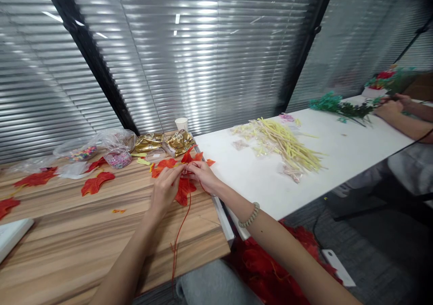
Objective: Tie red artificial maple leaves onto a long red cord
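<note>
White paper cup (181, 124) behind gold packets (179, 142), yellow stems (291, 145) on white table (246, 190), slatted blinds (203, 48).

Bright, diffuse indoor light, strongest on the venetian blinds (203, 66), whose central slats flare white; short streaks of glare mark the upper panes. The white table (219, 154) is evenly lit, and small highlights glint on the gold foil packets (179, 142). A soft shadow borders the left forearm (135, 246) on the wooden tabletop (84, 237). The floor (368, 246) lies dim. Wide-angle distortion tilts the window frames (91, 61); right-hand corners darken, and fine detail softens along the red cord (175, 244).
</note>
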Available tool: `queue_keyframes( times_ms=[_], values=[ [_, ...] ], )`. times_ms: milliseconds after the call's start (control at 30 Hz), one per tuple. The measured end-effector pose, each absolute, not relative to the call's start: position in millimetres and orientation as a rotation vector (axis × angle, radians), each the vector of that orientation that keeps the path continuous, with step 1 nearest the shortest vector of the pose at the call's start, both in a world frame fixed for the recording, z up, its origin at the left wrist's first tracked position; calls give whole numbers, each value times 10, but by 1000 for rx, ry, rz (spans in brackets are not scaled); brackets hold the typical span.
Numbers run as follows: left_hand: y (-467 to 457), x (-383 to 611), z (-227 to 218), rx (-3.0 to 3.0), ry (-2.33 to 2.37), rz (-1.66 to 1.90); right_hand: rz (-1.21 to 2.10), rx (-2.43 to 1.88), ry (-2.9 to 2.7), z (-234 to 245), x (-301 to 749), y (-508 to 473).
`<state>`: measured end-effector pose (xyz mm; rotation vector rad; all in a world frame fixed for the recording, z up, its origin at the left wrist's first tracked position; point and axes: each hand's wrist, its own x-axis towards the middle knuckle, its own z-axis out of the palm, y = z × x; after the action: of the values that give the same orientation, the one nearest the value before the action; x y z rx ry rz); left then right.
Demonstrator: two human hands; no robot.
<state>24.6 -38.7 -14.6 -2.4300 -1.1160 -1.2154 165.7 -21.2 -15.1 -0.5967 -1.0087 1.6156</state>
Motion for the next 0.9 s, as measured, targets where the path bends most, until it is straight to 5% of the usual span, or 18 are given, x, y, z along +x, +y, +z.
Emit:
queue_keyframes(
  times_ms=[900],
  values=[
    [-384,259,-160,-2417,-1111,-1231,1686,-606,-983,-154,1643,-223]
  ],
)
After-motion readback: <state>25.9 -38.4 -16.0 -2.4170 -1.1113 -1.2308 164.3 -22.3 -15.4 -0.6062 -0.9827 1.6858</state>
